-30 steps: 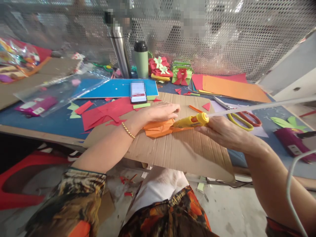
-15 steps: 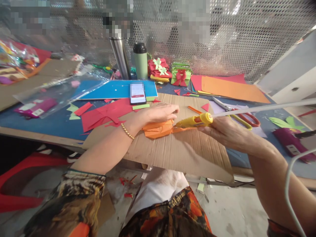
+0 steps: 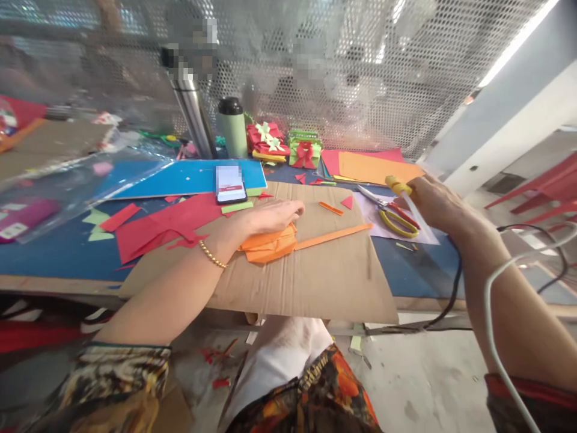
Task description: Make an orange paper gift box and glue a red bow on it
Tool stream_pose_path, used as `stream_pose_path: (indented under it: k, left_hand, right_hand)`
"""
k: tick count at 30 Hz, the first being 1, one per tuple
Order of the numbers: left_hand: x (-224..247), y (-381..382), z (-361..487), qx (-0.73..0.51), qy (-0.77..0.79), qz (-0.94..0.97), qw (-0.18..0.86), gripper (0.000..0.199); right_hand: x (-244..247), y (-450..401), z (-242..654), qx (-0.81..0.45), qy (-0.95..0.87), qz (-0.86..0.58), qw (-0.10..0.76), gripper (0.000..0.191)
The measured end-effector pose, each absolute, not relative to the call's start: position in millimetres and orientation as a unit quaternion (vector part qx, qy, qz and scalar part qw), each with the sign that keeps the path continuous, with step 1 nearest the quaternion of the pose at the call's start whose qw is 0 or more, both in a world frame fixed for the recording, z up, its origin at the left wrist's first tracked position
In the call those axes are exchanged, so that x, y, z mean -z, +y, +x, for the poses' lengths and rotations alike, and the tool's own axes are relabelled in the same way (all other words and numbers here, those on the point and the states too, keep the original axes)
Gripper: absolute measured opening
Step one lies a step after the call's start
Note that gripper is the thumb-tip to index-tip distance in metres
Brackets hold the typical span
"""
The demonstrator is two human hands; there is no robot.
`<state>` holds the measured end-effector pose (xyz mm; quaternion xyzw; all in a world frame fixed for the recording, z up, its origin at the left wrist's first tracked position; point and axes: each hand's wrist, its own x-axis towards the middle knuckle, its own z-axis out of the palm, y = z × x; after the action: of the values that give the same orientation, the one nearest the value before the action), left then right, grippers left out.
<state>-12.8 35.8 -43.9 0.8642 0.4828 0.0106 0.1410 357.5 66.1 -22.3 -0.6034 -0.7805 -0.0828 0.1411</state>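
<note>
My left hand (image 3: pixel 280 215), wearing a gold bead bracelet, is closed over the top of a folded orange paper piece (image 3: pixel 270 246), holding it on a cardboard sheet (image 3: pixel 338 288). Its fingertips are partly hidden. From the paper piece, a narrow orange paper strip (image 3: pixel 336 237) runs out to the right across the cardboard. My right hand (image 3: pixel 436 201) is wrapped round a yellow glue gun (image 3: pixel 398 185), held up above the scissors on the right. Most of the glue gun's body is hidden by the hand.
Scissors (image 3: pixel 399 219) with red and yellow handles lie on pale paper. A phone (image 3: pixel 231 183), red paper (image 3: pixel 169 225) and a blue board (image 3: pixel 180 180) lie to the left. Behind stand a green bottle (image 3: pixel 233 132) and finished-looking paper crafts (image 3: pixel 305 150). A pale cord (image 3: pixel 489 307) crosses my right forearm.
My right hand has lifted the glue gun away from the orange paper, rightward and up, uncovering the strip. My left hand still holds the folded paper. The view has shifted right.
</note>
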Motion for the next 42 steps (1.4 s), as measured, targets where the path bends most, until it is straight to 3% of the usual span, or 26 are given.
stream_pose_path:
  k: [3,6,9,11,14,16,18,23,28,34,39,42]
  left_hand:
    - [40,36,-9,0.002,0.479,0.866,0.142,0.037]
    - [40,36,-8,0.012,0.489,0.860,0.146,0.039]
    - [41,36,-8,0.008,0.494,0.858,0.143,0.038]
    - [40,36,-8,0.006,0.493,0.858,0.143,0.037]
    - [36,33,-8,0.014,0.503,0.852,0.144,0.039]
    - [31,30,-8,0.022,0.510,0.847,0.150,0.040]
    - [26,28,-7,0.030,0.514,0.842,0.162,0.041]
    - [26,27,-7,0.028,0.492,0.853,0.170,0.040]
    - [31,30,-6,0.030,0.486,0.860,0.155,0.037]
    - [27,28,-4,0.029,0.504,0.846,0.170,0.039]
    - [28,28,-6,0.012,0.490,0.852,0.186,0.035]
    - [32,29,-9,0.001,0.480,0.859,0.180,0.034]
  right_hand:
    - [24,73,365,0.028,-0.739,-0.670,0.063,0.026]
    - [22,71,370,-0.028,-0.753,-0.657,0.036,0.030]
    - [15,56,363,0.054,-0.779,-0.620,0.075,0.026]
    - [11,41,343,0.130,-0.796,-0.568,0.163,0.022]
    - [13,17,293,-0.022,-0.888,-0.405,0.217,0.026]
    - [22,6,259,-0.139,-0.926,-0.298,0.188,0.029]
    - [35,3,236,-0.163,-0.938,-0.253,0.170,0.029]
    - [60,15,225,-0.189,-0.931,-0.254,0.182,0.015]
    - [53,22,227,-0.271,-0.901,-0.291,0.173,0.029]
    - [33,19,208,-0.237,-0.919,-0.279,0.146,0.032]
    - [35,21,193,-0.221,-0.926,-0.283,0.114,0.018]
    - [39,25,190,-0.221,-0.926,-0.286,0.111,0.024]
